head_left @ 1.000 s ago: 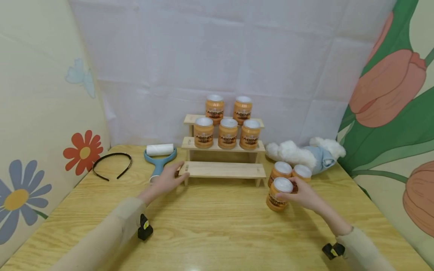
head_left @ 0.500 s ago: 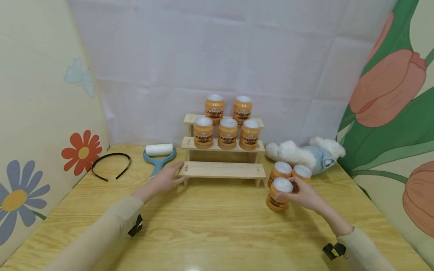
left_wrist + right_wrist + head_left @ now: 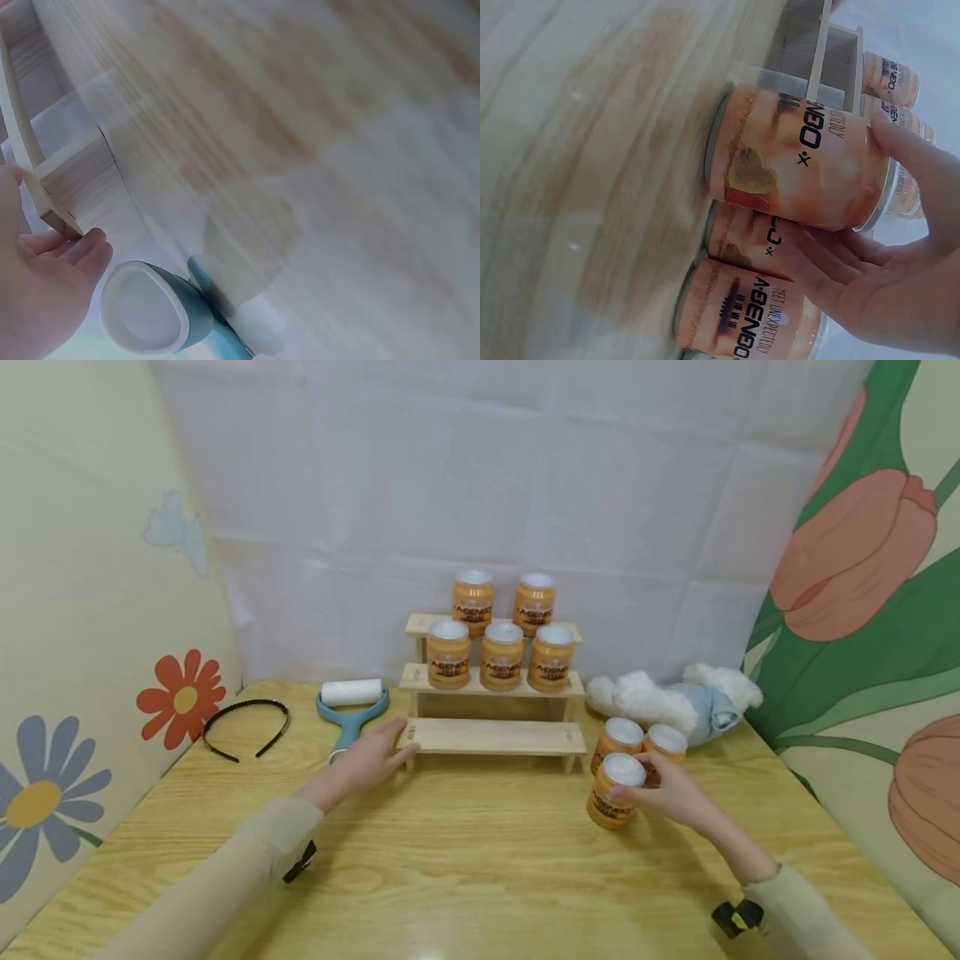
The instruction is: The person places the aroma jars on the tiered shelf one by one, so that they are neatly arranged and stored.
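A three-tier wooden shelf (image 3: pixel 495 737) stands at the middle back of the table. My left hand (image 3: pixel 363 764) holds the left end of its lowest board; in the left wrist view the thumb lies on one face and the fingers curl under the board's end (image 3: pixel 61 219). At the right, my right hand (image 3: pixel 675 789) grips an upright orange can (image 3: pixel 611 802) with a pale lid, thumb on the near side. Two more cans, a left one (image 3: pixel 621 732) and a right one (image 3: pixel 667 741), stand right behind it. The right wrist view shows the gripped can (image 3: pixel 802 157) close up, its base at the tabletop.
Two cans (image 3: pixel 534 606) stand on the top tier and three (image 3: pixel 502 658) on the middle tier. Left of the shelf lie a blue-handled lint roller (image 3: pixel 351 710) and a black headband (image 3: pixel 246 727). A white plush toy (image 3: pixel 675 702) lies behind the loose cans. Painted walls flank the table.
The left forearm and its wrist camera shifted slightly left, then held, with the hand still at the shelf's end. The right hand and its can have barely moved.
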A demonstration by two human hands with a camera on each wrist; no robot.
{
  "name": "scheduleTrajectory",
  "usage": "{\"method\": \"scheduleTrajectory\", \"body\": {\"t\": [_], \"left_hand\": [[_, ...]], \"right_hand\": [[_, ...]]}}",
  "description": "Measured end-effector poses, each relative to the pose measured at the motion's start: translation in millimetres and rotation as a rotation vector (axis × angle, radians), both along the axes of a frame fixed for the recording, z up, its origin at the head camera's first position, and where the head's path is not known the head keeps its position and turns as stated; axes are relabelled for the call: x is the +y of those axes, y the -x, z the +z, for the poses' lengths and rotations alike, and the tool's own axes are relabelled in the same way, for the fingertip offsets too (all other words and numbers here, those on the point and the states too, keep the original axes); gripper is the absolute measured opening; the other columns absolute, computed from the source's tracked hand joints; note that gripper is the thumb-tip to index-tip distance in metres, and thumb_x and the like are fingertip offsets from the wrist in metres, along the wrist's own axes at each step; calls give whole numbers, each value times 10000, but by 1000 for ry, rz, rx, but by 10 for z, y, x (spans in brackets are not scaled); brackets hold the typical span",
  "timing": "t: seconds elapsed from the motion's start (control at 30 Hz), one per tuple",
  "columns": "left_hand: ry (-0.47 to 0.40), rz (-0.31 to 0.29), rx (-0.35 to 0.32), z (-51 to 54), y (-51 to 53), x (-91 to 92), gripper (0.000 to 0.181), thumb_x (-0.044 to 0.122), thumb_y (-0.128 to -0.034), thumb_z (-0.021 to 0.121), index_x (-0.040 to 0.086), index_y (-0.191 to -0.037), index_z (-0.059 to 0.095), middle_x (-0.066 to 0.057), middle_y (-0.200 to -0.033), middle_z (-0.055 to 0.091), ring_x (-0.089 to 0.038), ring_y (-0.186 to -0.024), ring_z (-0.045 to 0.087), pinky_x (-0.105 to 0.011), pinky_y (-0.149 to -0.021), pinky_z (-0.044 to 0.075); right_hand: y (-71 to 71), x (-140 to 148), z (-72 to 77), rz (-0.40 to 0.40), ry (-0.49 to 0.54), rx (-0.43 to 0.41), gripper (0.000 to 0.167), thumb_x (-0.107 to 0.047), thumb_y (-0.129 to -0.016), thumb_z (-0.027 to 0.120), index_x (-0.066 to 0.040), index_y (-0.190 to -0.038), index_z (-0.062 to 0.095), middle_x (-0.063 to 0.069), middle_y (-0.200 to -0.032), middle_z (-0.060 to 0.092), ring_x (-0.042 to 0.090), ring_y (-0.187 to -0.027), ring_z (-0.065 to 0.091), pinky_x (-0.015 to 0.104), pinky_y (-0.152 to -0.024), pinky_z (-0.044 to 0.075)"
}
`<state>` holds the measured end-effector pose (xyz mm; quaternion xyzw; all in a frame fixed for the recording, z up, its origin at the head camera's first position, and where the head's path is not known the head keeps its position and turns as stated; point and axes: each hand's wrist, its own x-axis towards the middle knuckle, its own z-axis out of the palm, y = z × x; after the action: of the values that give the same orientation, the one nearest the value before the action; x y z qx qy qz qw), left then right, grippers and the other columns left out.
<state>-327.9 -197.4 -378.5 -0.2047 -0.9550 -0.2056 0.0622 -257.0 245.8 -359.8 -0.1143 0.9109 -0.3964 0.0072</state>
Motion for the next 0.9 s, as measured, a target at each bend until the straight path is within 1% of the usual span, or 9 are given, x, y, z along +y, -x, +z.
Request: {"method": "scheduleTrajectory", "body": {"t": [0.13,0.33,0.4,0.5,0.57,0.63,0.7,0.77,0.9], "left_hand": [[-81,6,-41,-1,0,1,676,379,-981,477,-104,-1418,295,-309,-1448,316,-456,-1321,328,-562,-1063,336],[-136,-10,-61,-10,6,-5,659,354,-987,473,-102,-1423,284,-306,-1449,320,-452,-1313,345,-558,-1051,356],[-146,-6,-69,-6,4,-7,657,350,-986,476,-97,-1426,281,-300,-1452,320,-448,-1313,350,-555,-1048,361],[-151,0,-76,2,4,-9,655,348,-987,474,-95,-1429,278,-297,-1454,320,-445,-1314,350,-554,-1045,366],[-151,-1,-79,-1,8,-12,658,350,-988,473,-94,-1430,274,-296,-1455,318,-444,-1310,356,-553,-1040,372],[-153,-2,-82,-8,12,-14,665,358,-986,473,-95,-1430,273,-297,-1455,318,-446,-1306,361,-553,-1038,374],[-157,-2,-86,-15,15,-18,674,369,-984,474,-91,-1433,271,-294,-1455,320,-446,-1298,373,-552,-1036,378],[-158,-2,-87,-21,17,-23,683,380,-982,475,-90,-1433,271,-293,-1453,325,-445,-1291,384,-550,-1033,381],[-156,0,-85,-26,18,-30,692,395,-979,473,-87,-1434,272,-293,-1445,339,-441,-1275,408,-545,-1025,393]], "right_hand": [[0,-10,-6,-15,43,13,650,-333,-806,743,42,-1277,497,206,-1174,598,280,-1038,607,306,-774,539],[-16,-36,52,10,110,23,613,-279,-820,736,43,-1287,504,210,-1163,604,281,-1016,611,253,-745,537],[-18,-64,93,20,144,16,609,-270,-825,732,28,-1301,498,207,-1175,597,287,-1036,605,248,-754,540],[-10,-118,163,29,175,9,598,-281,-828,727,2,-1303,499,188,-1172,599,259,-1037,607,315,-796,550],[-3,-158,214,23,173,-7,614,-304,-827,725,-19,-1317,489,178,-1173,604,247,-1038,608,371,-815,550],[6,-201,260,20,166,-11,636,-316,-830,722,-10,-1328,472,192,-1173,605,259,-1040,609,402,-819,549],[15,-245,296,8,154,-19,670,-331,-828,722,-8,-1348,450,204,-1193,597,285,-1070,601,390,-811,552],[24,-293,325,7,170,-29,676,-330,-824,727,-5,-1345,445,217,-1206,587,306,-1087,595,388,-790,560],[56,-398,355,20,218,-27,628,-327,-814,737,-26,-1306,490,207,-1192,598,274,-1052,616,374,-738,576]]}}
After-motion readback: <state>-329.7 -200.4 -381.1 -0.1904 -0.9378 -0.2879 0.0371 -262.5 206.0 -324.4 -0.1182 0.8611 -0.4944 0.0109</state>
